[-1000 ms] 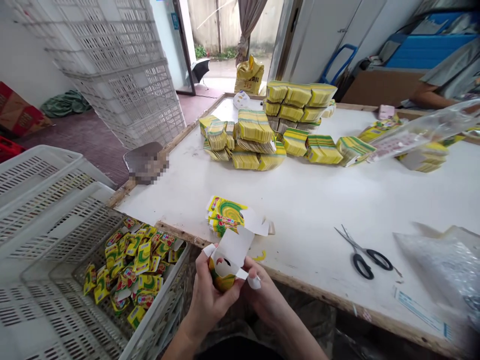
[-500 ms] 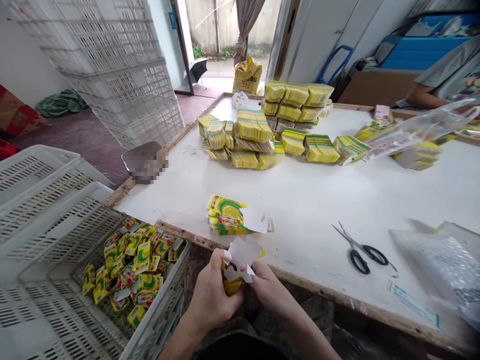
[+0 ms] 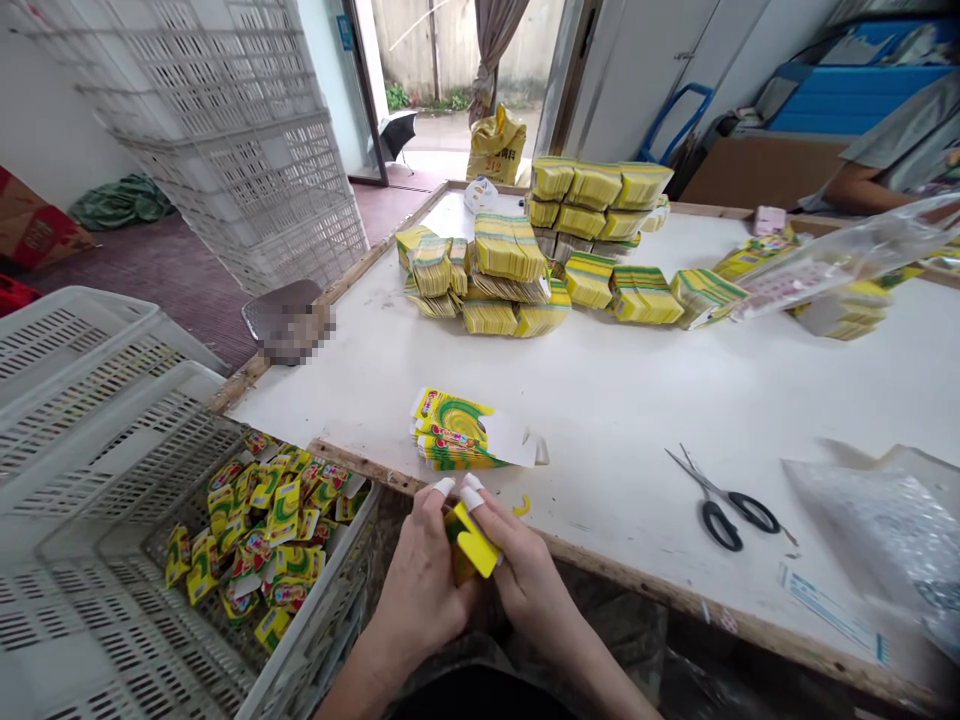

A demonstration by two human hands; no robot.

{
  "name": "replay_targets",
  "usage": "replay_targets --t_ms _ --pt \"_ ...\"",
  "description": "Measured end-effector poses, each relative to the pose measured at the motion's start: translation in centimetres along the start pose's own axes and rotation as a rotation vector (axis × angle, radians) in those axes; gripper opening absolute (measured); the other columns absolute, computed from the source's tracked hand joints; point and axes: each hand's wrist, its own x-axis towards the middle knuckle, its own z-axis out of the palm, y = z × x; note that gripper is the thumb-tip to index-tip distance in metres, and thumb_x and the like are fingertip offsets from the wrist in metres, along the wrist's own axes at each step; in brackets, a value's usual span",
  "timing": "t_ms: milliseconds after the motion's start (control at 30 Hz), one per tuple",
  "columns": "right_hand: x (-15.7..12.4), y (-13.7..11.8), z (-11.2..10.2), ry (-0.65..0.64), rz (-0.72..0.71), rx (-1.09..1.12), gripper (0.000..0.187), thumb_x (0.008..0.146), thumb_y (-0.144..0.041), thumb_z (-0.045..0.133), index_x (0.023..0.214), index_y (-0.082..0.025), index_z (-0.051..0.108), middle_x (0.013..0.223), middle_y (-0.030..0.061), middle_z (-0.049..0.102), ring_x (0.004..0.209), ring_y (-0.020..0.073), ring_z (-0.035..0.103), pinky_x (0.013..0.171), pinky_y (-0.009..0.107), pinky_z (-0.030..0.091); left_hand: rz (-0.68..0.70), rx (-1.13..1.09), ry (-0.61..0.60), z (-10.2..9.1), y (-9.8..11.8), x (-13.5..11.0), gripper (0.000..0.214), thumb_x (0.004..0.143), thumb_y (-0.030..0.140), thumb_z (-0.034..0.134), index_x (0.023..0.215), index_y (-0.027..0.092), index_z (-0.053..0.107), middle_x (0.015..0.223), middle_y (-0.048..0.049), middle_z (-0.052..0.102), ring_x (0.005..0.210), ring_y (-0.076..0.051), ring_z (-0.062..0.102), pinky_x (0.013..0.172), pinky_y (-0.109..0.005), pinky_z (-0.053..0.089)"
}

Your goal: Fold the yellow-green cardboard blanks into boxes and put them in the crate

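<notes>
Between my two hands, at the table's front edge, is a small yellow carton (image 3: 476, 545) with a folded yellow flap facing up. My left hand (image 3: 424, 575) wraps round its left side, thumb on top. My right hand (image 3: 521, 560) grips the other side, its thumb beside the flap. White tape covers the tips of both thumbs. Just beyond them lies a stack of flattened yellow and green cartons (image 3: 457, 430), their white flaps pointing right. A small yellow scrap (image 3: 521, 505) rests on the table right of my thumbs.
A white crate (image 3: 307, 610) at the left holds many folded cartons (image 3: 285, 515). Black-handled scissors (image 3: 724, 505) and a clear plastic bag (image 3: 877, 530) lie to the right. Bundled cartons (image 3: 510, 250) are stacked at the back. A person's arm (image 3: 862, 190) shows at the far right.
The carton's white open end has been folded over, and its yellow flap now faces up. My right hand has moved up and closer to my left. The yellow scrap is now uncovered.
</notes>
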Motion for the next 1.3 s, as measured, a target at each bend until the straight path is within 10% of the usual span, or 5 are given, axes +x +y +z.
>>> replay_targets --t_ms 167,467,767,1000,1300 --pt "0.0 0.8 -0.8 -0.111 -0.05 -0.116 0.065 0.09 -0.008 0.043 0.151 -0.025 0.025 0.158 0.014 0.027 0.144 0.0261 0.028 0.109 0.043 0.038 -0.024 0.054 0.033 -2.2 0.0 -0.3 0.054 0.068 0.012 0.063 0.118 0.022 0.045 0.111 -0.0089 0.061 0.104 -0.027 0.061 0.089 -0.043 0.051" --pt "1.5 -1.5 -3.8 -0.302 -0.038 -0.042 0.027 0.087 -0.018 0.061 0.113 -0.02 0.067 0.148 0.0184 0.042 0.131 0.0271 0.049 0.1 0.038 0.045 -0.049 0.022 -0.008 -3.9 0.3 -0.2 0.054 0.07 0.026 0.073 0.119 0.02 0.053 0.112 -0.0078 0.068 0.101 -0.025 0.066 0.087 -0.037 0.054" --pt "2.6 -1.7 -0.1 -0.049 -0.009 0.076 0.075 0.082 -0.025 0.067 0.146 -0.02 0.028 0.144 0.0177 0.045 0.132 0.0279 0.046 0.106 0.044 0.041 -0.131 0.019 0.144 -4.7 -1.4 -0.6 0.053 0.075 0.035 0.07 0.122 0.021 0.05 0.113 -0.0091 0.066 0.101 -0.025 0.065 0.088 -0.039 0.053" --pt "7.7 0.2 -2.1 0.25 0.171 -0.56 0.038 0.083 -0.007 0.053 0.12 -0.014 0.054 0.108 0.0159 0.067 0.101 0.0302 0.058 0.088 0.045 0.047 -0.393 0.425 0.667 -9.4 -6.1 -1.2 0.085 0.068 0.057 0.068 0.132 0.006 0.045 0.127 -0.0232 0.055 0.122 -0.043 0.049 0.104 -0.059 0.036" --pt "8.3 1.0 -1.7 0.281 0.14 -0.456 0.042 0.074 -0.003 0.05 0.115 -0.014 0.048 0.091 0.0092 0.06 0.084 0.0253 0.059 0.077 0.039 0.048 -0.313 -0.508 0.34 -2.3 -3.3 -1.2 0.052 0.077 0.039 0.071 0.123 0.021 0.055 0.126 -0.0109 0.061 0.116 -0.026 0.057 0.098 -0.041 0.045"
